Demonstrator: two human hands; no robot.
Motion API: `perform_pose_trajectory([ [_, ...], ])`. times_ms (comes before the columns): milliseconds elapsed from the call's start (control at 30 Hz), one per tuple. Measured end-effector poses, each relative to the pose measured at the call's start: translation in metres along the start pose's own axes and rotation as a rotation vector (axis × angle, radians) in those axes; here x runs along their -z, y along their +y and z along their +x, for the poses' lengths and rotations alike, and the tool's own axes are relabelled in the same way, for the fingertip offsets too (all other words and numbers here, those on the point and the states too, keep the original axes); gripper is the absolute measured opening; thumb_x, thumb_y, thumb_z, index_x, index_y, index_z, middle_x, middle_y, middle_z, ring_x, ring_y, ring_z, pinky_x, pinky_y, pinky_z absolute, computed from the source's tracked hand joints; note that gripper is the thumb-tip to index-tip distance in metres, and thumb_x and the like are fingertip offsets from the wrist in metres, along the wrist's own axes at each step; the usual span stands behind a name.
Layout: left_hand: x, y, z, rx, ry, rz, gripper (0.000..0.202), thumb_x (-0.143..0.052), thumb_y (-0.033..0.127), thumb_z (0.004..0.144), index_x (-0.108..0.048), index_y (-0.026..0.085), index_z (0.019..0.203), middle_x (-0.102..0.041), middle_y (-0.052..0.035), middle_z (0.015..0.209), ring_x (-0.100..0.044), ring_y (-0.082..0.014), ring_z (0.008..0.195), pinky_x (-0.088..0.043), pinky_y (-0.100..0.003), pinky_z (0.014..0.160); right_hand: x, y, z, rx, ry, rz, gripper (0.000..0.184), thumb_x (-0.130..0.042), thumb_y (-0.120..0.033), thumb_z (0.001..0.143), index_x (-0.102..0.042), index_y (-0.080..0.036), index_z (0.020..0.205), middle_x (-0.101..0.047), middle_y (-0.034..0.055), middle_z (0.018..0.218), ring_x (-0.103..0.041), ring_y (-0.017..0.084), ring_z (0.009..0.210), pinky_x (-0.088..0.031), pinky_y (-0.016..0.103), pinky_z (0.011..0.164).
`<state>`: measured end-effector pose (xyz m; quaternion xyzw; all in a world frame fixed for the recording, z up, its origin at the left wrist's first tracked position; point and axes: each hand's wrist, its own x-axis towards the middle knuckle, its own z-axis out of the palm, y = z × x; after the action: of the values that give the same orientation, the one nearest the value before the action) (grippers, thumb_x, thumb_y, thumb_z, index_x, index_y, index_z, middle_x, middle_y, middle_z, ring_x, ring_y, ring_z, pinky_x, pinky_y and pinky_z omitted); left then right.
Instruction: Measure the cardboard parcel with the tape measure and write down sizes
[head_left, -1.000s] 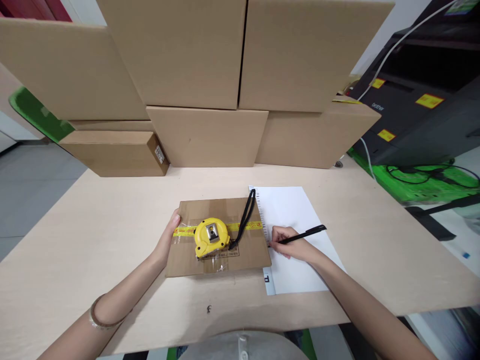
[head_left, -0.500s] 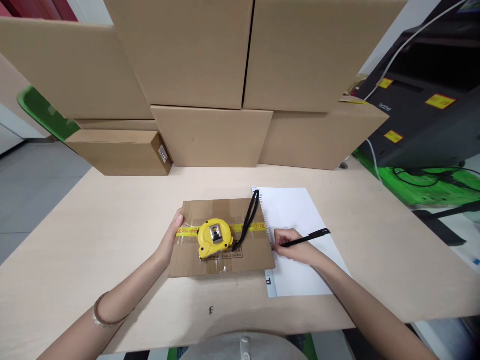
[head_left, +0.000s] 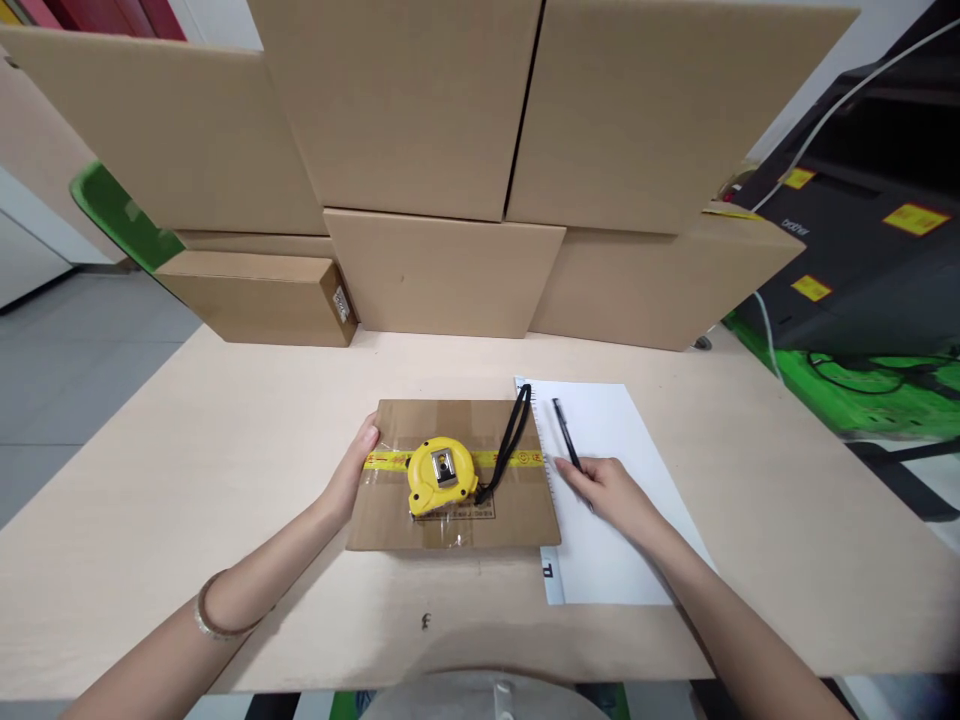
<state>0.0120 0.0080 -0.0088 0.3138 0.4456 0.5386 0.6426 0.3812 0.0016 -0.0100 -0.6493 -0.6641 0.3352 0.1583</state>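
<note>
A flat brown cardboard box [head_left: 397, 525] lies on the table, a strip of yellow printed tape across its top. My left hand [head_left: 356, 465] grips its left edge, with the thumb on the upper face. On top of the box rests a yellow tape measure [head_left: 427, 490] with a black wrist strap [head_left: 512, 435] reaching to the right. Beside the box, partly under its edge, is a spiral notebook [head_left: 630, 570] with a blank white page. My right hand [head_left: 611, 495] is low over the page, fingers closed around a black pen [head_left: 566, 432] that points away from me.
Large cardboard boxes [head_left: 442, 275] stand in a wall along the back of the table [head_left: 187, 480]. A smaller box [head_left: 262, 300] sits at the back left. At the right, a dark printer [head_left: 862, 260] with yellow labels stands on a green surface, with cables near it.
My right hand has turned the pen from a writing hold, pointing right, to lying along the page pointing away. The left hand keeps the box; the view has shifted slightly.
</note>
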Motion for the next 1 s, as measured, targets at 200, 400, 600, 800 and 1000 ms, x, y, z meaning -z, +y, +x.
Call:
perform_pose_trajectory([
  [200, 0.003, 0.001, -0.005, -0.190, -0.036, 0.167, 0.097, -0.072, 0.067, 0.084, -0.027, 0.040, 0.166, -0.035, -0.0026, 0.173, -0.028, -0.0360, 0.161, -0.026, -0.048, 0.130, -0.001, -0.011, -0.003, -0.085, 0.116, -0.321, 0.057, -0.054, -0.057, 0.096, -0.039, -0.027, 0.049, -0.055, 0.0068, 0.049, -0.058, 0.025, 0.053, -0.030, 0.033, 0.055],
  [400, 0.007, 0.009, -0.006, -0.362, -0.129, 0.417, 0.059, -0.073, 0.060, 0.083, -0.069, 0.032, 0.135, -0.045, -0.0060, 0.167, -0.022, -0.0404, 0.161, -0.013, -0.053, 0.132, 0.013, -0.022, -0.014, -0.093, 0.228, -0.362, 0.049, -0.043, -0.058, 0.101, -0.044, -0.027, 0.063, -0.059, 0.0047, 0.054, -0.055, 0.024, 0.053, -0.033, 0.034, 0.057],
  [600, 0.003, 0.012, -0.004, -0.356, -0.145, 0.452, 0.042, -0.066, 0.060, 0.085, -0.076, 0.029, 0.111, -0.050, -0.0077, 0.160, -0.022, -0.0418, 0.160, -0.016, -0.058, 0.131, 0.029, -0.099, -0.017, 0.544, 0.289, -0.119, 0.040, -0.052, -0.060, 0.101, -0.066, -0.025, 0.113, -0.071, 0.0134, 0.104, -0.067, 0.032, 0.097, -0.052, 0.046, 0.085],
  [800, 0.005, 0.006, -0.001, -0.378, -0.142, 0.343, 0.047, -0.048, 0.060, 0.098, -0.079, 0.027, 0.111, -0.055, -0.0073, 0.153, -0.029, -0.0361, 0.158, -0.018, -0.052, 0.132, -0.002, -0.156, 0.009, 0.790, -0.118, -0.103, 0.056, -0.077, -0.063, 0.086, -0.065, -0.024, 0.124, -0.065, 0.0155, 0.140, -0.055, 0.039, 0.135, -0.043, 0.062, 0.111],
  [1000, 0.003, 0.005, 0.000, -0.332, -0.104, 0.303, 0.068, -0.038, 0.076, 0.099, -0.081, 0.026, 0.111, -0.057, -0.0067, 0.155, -0.035, -0.0350, 0.156, -0.021, -0.049, 0.133, -0.002, -0.160, 0.009, 0.611, -0.300, 0.161, 0.056, -0.084, -0.044, 0.085, -0.051, -0.028, 0.127, -0.069, 0.0077, 0.118, -0.071, 0.027, 0.105, -0.059, 0.044, 0.086],
])
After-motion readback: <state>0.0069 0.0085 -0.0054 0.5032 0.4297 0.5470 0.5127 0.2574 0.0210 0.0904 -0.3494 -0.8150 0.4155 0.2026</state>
